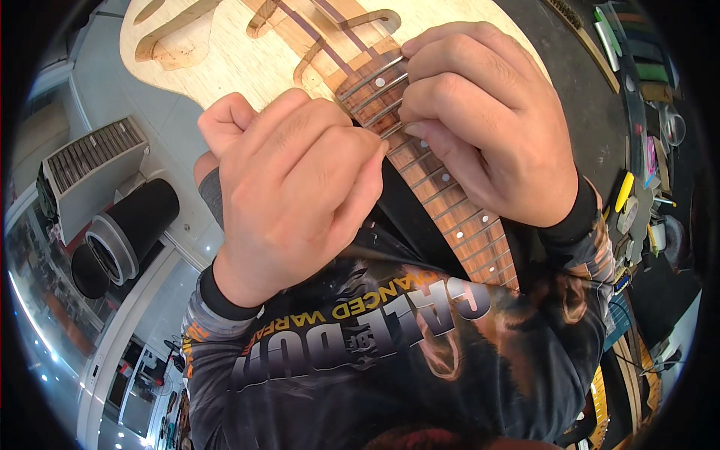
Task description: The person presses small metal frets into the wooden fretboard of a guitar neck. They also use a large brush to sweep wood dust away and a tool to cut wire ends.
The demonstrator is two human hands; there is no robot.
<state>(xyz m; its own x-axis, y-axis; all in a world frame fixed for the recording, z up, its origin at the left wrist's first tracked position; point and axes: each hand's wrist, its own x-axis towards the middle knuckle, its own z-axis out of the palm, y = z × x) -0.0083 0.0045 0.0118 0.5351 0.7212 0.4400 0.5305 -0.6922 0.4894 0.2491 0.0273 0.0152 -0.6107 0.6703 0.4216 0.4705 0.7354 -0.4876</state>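
Observation:
An unfinished pale wooden guitar body (169,34) with routed cavities lies across the top. Its dark wooden fretboard (472,240), with metal frets and round inlays, runs down toward my body. My left hand (296,187) is closed at the fretboard's left edge, fingertips bunched near a fret; whatever they grip is hidden. My right hand (495,127) is curled over the upper frets from the right, thumb and fingertips at the metal fret ends; I cannot tell if anything small is between them.
A dark bench (592,105) on the right holds pens, a yellow-handled tool (624,191) and assorted small items. At the left, a black cylindrical container (154,214) and a pale slotted box (94,165) stand on tiled floor beside a glass-fronted frame.

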